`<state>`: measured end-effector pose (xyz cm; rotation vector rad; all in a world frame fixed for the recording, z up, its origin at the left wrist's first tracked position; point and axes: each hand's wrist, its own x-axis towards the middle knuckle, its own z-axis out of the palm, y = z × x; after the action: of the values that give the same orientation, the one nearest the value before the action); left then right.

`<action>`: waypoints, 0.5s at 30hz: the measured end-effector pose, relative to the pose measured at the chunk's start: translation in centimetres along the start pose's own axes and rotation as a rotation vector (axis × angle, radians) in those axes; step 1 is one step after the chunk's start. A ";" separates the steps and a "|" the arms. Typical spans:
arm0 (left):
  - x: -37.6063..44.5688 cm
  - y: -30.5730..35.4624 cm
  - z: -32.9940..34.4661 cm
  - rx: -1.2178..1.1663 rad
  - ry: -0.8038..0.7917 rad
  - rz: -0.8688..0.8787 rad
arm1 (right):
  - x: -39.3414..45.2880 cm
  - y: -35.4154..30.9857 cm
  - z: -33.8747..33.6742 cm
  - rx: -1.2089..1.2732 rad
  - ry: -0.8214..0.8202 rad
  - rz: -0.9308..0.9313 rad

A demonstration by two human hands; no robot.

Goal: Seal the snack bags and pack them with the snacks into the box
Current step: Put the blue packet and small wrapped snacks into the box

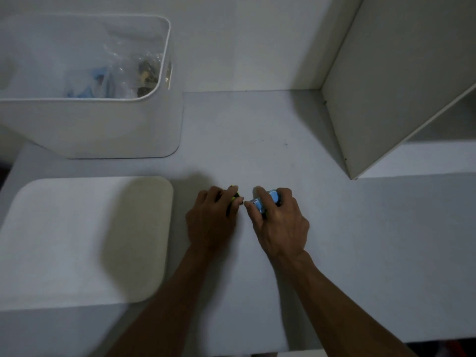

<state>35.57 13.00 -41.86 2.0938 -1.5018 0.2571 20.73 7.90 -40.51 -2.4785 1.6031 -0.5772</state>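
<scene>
Two small wrapped snacks sit on the white table, side by side and almost touching: a dark one with yellow-green edging [235, 199] under the left hand [211, 220], and a light blue one [268, 200] under the right hand [279, 222]. Each hand has its fingers curled over its snack and appears to grip it, though the fingers hide most of both wrappers. The box [164, 104], a white open bin with rounded corners, stands well apart to the upper left and already holds clear bags [134, 70] with dark and blue contents; whether those bags are sealed cannot be told through the blur. By this layout, sealing seems finished or nearly so, and the step in hand is gathering loose snacks to pack. The next move calls for lifting both snacks, carrying them up and left over the near wall of the box, clearing its rim, and letting go above the bags. The stretch of table [244, 140] between hands and box shows nothing in the way. The lid [85, 235] lies flat just left of the left hand, so a low sweep could brush its rounded corner. To the right, a white shelf panel [373, 104] rises near the table's far side, well away from that path.
</scene>
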 end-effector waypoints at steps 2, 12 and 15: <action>-0.5 0.8 -0.3 -0.038 -0.010 -0.050 | -0.5 -0.3 -0.6 0.035 -0.038 0.015; -0.7 2.8 -7.0 -0.237 -0.056 -0.421 | -2.4 -2.0 -7.0 0.167 -0.219 0.171; 1.3 3.0 -11.0 -0.269 0.048 -0.408 | -0.3 -4.2 -9.7 0.208 -0.129 0.164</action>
<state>34.96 17.06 -31.16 2.0964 -0.9870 -0.0457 20.45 10.93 -30.33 -2.1663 1.5896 -0.5198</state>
